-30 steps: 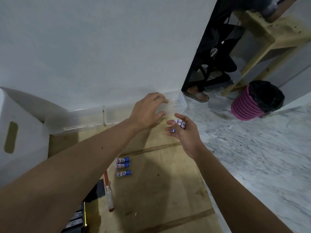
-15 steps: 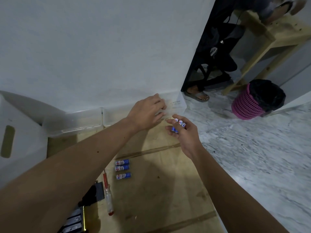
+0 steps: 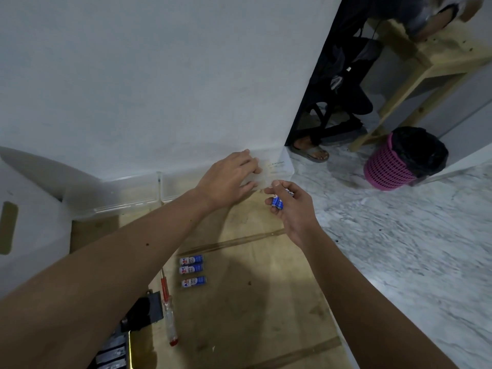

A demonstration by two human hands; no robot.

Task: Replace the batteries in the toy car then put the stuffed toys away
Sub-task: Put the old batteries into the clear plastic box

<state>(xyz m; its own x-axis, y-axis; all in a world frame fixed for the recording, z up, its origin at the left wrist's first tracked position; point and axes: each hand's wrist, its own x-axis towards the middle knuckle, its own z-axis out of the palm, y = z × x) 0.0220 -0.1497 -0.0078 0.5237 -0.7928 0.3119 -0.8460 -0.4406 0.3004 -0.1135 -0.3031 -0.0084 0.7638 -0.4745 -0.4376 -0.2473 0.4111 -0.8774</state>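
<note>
While three "ABC" batteries [image 3: 192, 271] lie loose, right hand [image 3: 292, 209] fingers clamp blue batteries [image 3: 277, 201]; left hand [image 3: 229, 179] spread.

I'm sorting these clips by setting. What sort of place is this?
Probably a room in a home, with work done on the floor: marble-patterned floor tiles, a pink waste basket with a black liner, and a wooden table.

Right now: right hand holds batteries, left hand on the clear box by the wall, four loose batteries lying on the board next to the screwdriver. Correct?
One slip: the head view shows three loose batteries on the board, not four. The rest stands: the right hand holds batteries, the left hand is on the clear box by the wall, and the screwdriver lies beside the three.
</note>
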